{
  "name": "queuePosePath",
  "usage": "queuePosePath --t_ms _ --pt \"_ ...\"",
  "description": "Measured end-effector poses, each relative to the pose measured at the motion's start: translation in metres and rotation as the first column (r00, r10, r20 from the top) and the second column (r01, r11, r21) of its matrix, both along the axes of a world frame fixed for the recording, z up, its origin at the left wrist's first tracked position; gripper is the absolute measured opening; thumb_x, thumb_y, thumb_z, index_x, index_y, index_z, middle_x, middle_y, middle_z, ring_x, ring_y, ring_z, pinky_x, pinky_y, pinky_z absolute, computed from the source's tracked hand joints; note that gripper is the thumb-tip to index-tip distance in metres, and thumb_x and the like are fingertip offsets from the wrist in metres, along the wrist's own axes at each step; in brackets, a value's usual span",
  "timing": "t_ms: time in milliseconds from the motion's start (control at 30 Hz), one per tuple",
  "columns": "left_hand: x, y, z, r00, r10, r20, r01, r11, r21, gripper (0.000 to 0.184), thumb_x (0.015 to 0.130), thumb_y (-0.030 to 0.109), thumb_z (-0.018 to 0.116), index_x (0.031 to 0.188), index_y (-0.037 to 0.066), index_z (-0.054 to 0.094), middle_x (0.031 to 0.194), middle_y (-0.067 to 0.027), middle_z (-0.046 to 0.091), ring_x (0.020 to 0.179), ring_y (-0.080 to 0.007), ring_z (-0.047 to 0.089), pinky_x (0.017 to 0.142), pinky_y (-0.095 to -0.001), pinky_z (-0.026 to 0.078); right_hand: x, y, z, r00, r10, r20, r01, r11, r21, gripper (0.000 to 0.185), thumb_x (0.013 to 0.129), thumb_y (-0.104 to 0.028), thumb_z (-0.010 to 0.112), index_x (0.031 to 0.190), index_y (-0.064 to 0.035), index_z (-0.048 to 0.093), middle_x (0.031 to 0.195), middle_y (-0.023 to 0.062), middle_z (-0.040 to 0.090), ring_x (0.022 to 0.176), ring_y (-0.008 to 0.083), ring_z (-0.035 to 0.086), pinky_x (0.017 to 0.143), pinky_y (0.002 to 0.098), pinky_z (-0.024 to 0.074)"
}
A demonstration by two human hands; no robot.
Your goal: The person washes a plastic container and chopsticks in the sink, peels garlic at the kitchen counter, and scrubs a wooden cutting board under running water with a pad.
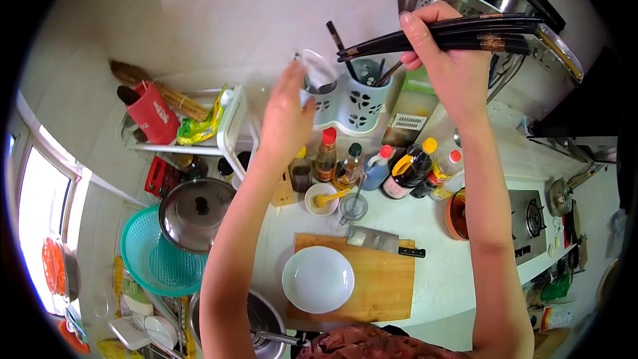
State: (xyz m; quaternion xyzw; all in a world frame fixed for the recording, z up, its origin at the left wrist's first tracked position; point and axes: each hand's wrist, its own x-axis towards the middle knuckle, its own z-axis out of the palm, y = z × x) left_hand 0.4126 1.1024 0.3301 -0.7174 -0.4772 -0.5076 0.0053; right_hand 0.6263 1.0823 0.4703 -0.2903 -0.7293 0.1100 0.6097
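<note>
Kitchen ctr [442, 276], R fingers [418, 34] pinching chopsticks [488, 24], L fingers [290, 81] nr holder [325, 108], can't tell grip

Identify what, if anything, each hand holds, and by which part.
Right hand: black chopsticks, bunched and gripped near the middle. Left hand: blurred; whether it holds anything cannot be told.

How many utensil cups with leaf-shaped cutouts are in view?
2. The left cup is beside the left hand, which partly overlaps it; the right cup stands next to it, below the chopsticks. Another could be hidden behind that hand.
</note>
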Motion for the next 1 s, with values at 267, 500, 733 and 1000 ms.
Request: queuePosePath --t_ms 267,500,733,1000 --pt "0.019 0.021 -0.007 0.999 0.014 0.044 -0.014 1.000 0.005 0.047 0.084 0.000 0.064 0.131 -0.001 0.056 0.132 -0.0183 0.059 0.115 -0.0356 0.061 0.096 -0.0397 0.050 0.005 0.049 -0.001 0.873 -0.325 0.363 0.258 0.940 0.222 0.027 0.086 -0.027 0.070 0.085 0.0003 0.070 0.063 0.0190 0.064 0.058 0.0369 0.065 0.059 0.0390 0.0542" --pt "0.023 -0.002 -0.011 0.998 -0.012 0.062 0.019 0.994 -0.105 0.044 0.084 -0.001 0.061 0.128 -0.005 0.056 0.132 -0.0199 0.058 0.115 -0.0412 0.059 0.096 -0.0433 0.051 -0.022 0.057 0.024 0.586 -0.416 0.695 0.570 0.822 0.011 0.058 0.071 -0.048 0.084 0.091 0.0063 0.074 0.089 0.0272 0.071 0.083 0.0375 0.072 0.079 0.0424 0.0581" --pt "0.021 -0.015 0.001 0.997 -0.039 0.066 0.045 0.995 -0.091 0.043 0.084 0.000 0.061 0.127 -0.003 0.057 0.130 -0.0196 0.059 0.114 -0.0391 0.060 0.093 -0.0419 0.052 -0.012 0.033 0.024 0.846 -0.129 0.517 0.195 0.978 -0.076 0.044 0.075 -0.022 0.084 0.105 0.0058 0.068 0.089 0.0181 0.073 0.073 0.0206 0.072 0.071 0.0336 0.0584" --pt "-0.016 -0.049 -0.028 0.996 0.052 0.072 -0.037 0.981 -0.191 0.044 0.089 0.001 0.060 0.133 0.000 0.057 0.132 -0.0168 0.061 0.122 -0.0262 0.060 0.098 -0.0363 0.052 0.010 -0.018 -0.037 0.983 -0.088 0.159 0.113 0.981 -0.156 0.025 0.087 -0.010 0.071 0.110 -0.0020 0.067 0.084 0.0102 0.073 0.070 0.0157 0.068 0.066 0.0285 0.0545"
